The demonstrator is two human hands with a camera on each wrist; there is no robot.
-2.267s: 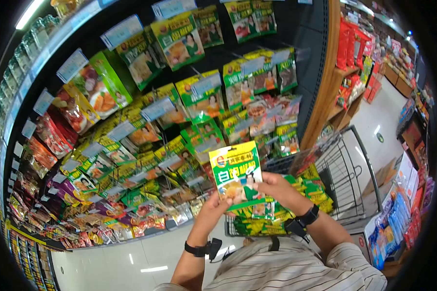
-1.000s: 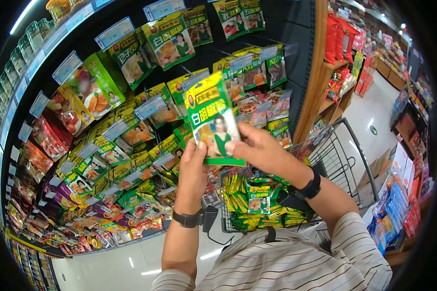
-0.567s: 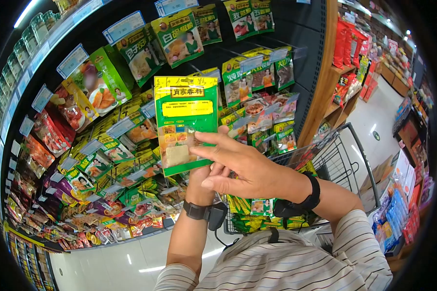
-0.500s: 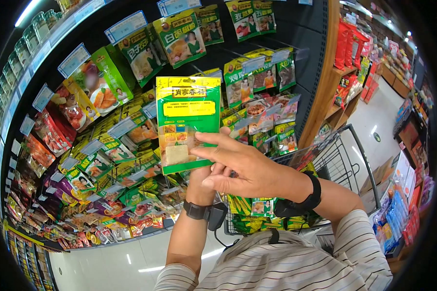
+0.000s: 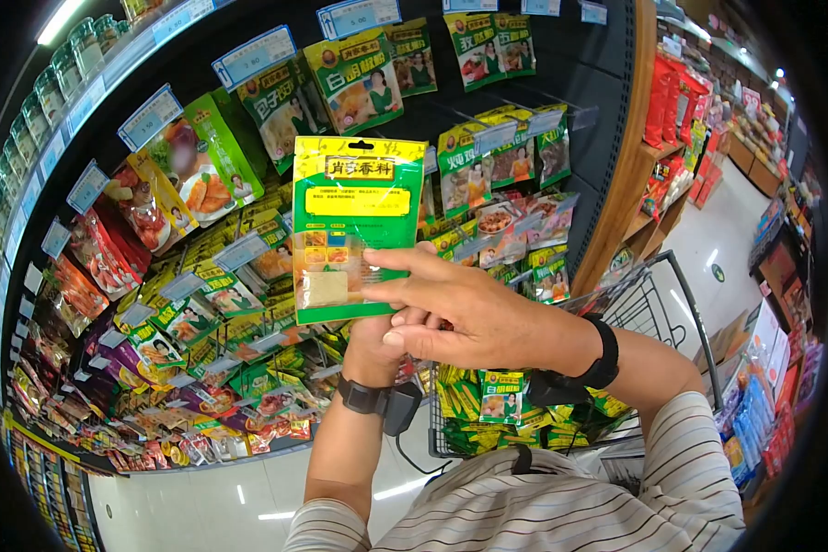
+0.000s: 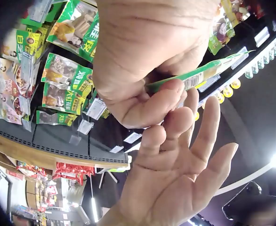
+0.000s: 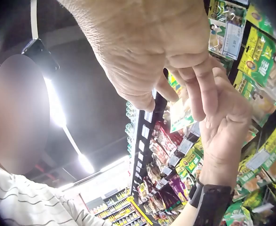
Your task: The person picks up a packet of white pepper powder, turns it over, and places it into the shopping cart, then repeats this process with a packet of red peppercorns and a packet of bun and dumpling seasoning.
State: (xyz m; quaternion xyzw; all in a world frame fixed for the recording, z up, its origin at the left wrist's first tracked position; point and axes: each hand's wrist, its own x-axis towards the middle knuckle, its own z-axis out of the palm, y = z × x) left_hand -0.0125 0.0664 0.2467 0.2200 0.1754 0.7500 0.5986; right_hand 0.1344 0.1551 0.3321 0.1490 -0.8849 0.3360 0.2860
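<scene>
A green and yellow packet (image 5: 359,207) stands upright in the head view, its text-covered back facing the camera. My left hand (image 5: 373,348) grips its lower part from behind, most of its fingers hidden; in the left wrist view that hand (image 6: 152,59) pinches the packet (image 6: 197,77) at one end. My right hand (image 5: 474,317) lies across the packet's lower right, with its index and middle fingers extended over the front. The right wrist view shows my right hand (image 7: 149,49) with long, relaxed fingers in front of my left palm (image 7: 227,122).
Rows of hanging packets (image 5: 354,83) with price tags fill the dark rack behind. A wire shopping cart (image 5: 658,308) stands at the right, many yellow-green packets (image 5: 501,396) inside it below my right forearm. A wooden shelf post (image 5: 616,156) borders the rack.
The packet has turned from its front to its back and stands farther left than at first. My right hand has gone from gripping its edge to laying extended fingers on it.
</scene>
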